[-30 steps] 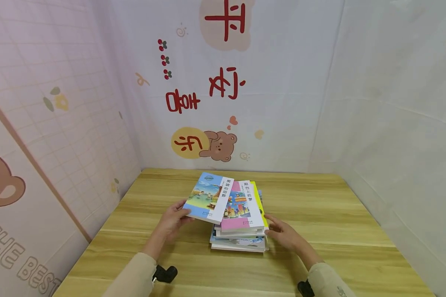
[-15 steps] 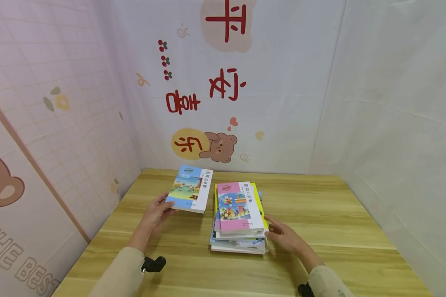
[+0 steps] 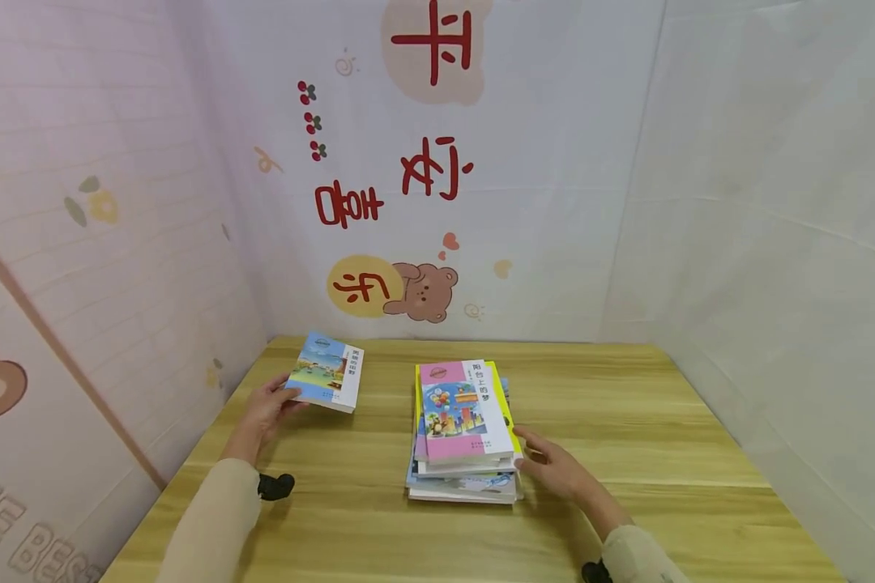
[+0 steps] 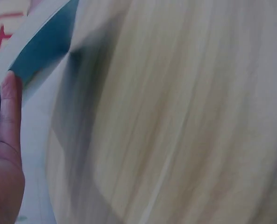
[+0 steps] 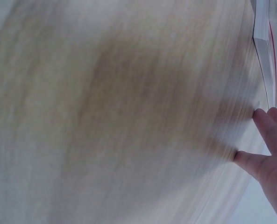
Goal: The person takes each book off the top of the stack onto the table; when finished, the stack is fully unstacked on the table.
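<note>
My left hand point(image 3: 267, 411) pinches the lower left edge of a blue-and-white paperback book point(image 3: 326, 372), near the table's far left corner. In the left wrist view the book point(image 4: 47, 39) is tilted above the wood, one corner close to its shadow. At the table's middle stands an uneven stack of books, with a pink-and-white book point(image 3: 455, 409) on top and a yellow one point(image 3: 514, 437) under it. Beside the stack's right edge is my right hand point(image 3: 557, 470), fingers extended. The right wrist view shows its fingertips point(image 5: 259, 114) by the page edges of the stack point(image 5: 271, 51).
The wooden table point(image 3: 627, 421) stretches out on both sides of the stack. A printed cloth point(image 3: 539, 202) hangs behind the table, and more cloth point(image 3: 758, 283) stands along its right and left sides. A black wrist mount point(image 3: 275, 486) sits on the left sleeve.
The blue-and-white book has moved left in my left hand, away from the stack, so the pink book's whole cover now shows. My right hand has stayed beside the stack.
</note>
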A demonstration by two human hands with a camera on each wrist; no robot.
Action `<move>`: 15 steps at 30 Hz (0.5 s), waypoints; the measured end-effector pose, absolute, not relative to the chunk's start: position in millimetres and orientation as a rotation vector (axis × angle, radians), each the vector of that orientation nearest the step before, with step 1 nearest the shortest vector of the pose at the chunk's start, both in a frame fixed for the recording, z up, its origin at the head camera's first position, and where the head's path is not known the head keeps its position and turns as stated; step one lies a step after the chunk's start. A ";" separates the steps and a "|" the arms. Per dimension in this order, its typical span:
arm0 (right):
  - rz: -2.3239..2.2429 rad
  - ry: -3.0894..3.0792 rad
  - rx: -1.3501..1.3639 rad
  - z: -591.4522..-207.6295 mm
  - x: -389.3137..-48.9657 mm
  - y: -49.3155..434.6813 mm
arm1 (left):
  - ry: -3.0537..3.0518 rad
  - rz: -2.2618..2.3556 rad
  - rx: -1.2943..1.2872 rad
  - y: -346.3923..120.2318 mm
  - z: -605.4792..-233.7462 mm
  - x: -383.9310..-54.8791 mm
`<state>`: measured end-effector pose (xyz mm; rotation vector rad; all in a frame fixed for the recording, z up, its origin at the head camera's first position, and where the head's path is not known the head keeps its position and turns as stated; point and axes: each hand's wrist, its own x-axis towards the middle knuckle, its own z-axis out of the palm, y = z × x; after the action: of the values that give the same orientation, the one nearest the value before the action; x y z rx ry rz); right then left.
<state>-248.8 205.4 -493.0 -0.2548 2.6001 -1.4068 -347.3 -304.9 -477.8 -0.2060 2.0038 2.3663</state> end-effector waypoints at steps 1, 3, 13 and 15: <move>-1.409 2.602 -0.251 -493.5 -248.9 205.9 | 2.034 2.339 -0.229 -307.4 -480.0 -350.7; -1.420 2.596 -0.241 -493.6 -249.0 206.4 | 2.076 2.305 -0.301 -311.8 -483.7 -357.1; -1.414 2.604 -0.287 -497.6 -249.7 208.2 | 2.207 2.198 -0.565 -323.2 -491.1 -372.1; -1.411 2.604 -0.283 -497.0 -249.3 207.9 | 2.220 2.181 -0.571 -326.2 -490.8 -371.5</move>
<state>-249.3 207.9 -497.0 -0.2833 2.6039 -1.4114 -371.5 -326.2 -490.8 -0.5713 2.2202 2.1814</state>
